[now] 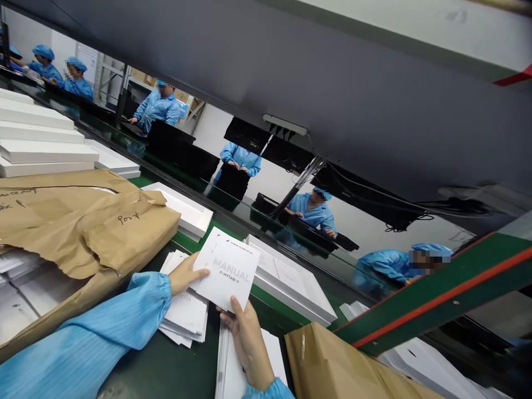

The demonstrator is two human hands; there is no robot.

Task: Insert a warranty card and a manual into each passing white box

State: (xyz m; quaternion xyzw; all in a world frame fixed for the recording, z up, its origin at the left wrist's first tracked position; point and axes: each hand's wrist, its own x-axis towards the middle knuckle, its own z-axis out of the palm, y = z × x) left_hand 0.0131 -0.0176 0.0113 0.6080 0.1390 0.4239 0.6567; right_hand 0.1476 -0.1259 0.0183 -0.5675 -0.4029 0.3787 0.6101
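Note:
A white square manual (233, 265), printed "MANUAL" and "HYTAB", is held tilted up between both hands. My left hand (187, 274) grips its left edge, thumb on the front cover. My right hand (245, 335) pinches its lower right corner, thumb in front and fingers behind. Whether more sheets lie behind the cover I cannot tell. Below my left hand lies a loose stack of white leaflets (185, 318). Under my right wrist is another pile of white booklets (272, 346), partly hidden by the hand.
A torn brown paper package (137, 233) with white papers inside lies left. Another brown package (328, 360) stands right. White box trays (291, 277) line the green surface; more white boxes (41, 130) are stacked far left. A green beam (415, 293) slants at right. Several co-workers in blue sit beyond.

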